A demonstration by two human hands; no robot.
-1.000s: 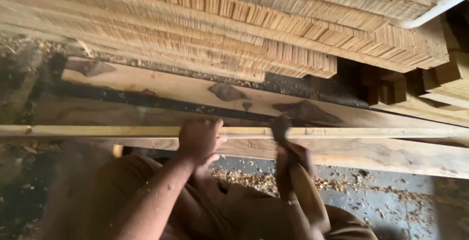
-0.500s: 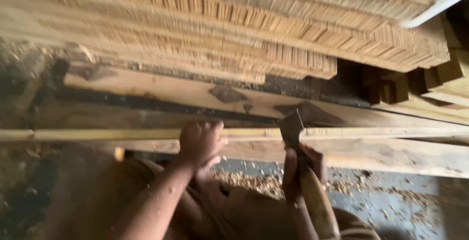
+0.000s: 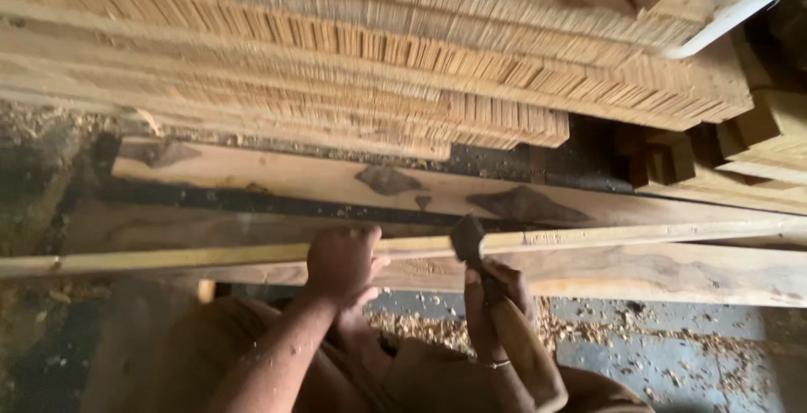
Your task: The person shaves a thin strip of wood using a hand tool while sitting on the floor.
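Left hand (image 3: 340,263) clamps down on a long thin wooden strip (image 3: 210,257) lying along the near edge of the plank (image 3: 656,272). Right hand (image 3: 492,291), fist closed around a dark-bladed chisel (image 3: 467,239), sets the blade against that strip. Wood shavings (image 3: 437,329) litter the floor (image 3: 672,363) below. Farther back lies a dark-knotted board (image 3: 336,179), then stacked slats (image 3: 378,52).

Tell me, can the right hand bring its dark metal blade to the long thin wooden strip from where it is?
Probably yes. The right hand holds the dark metal blade right at the long thin wooden strip, with nothing between them; the left hand grips the strip just beside it.
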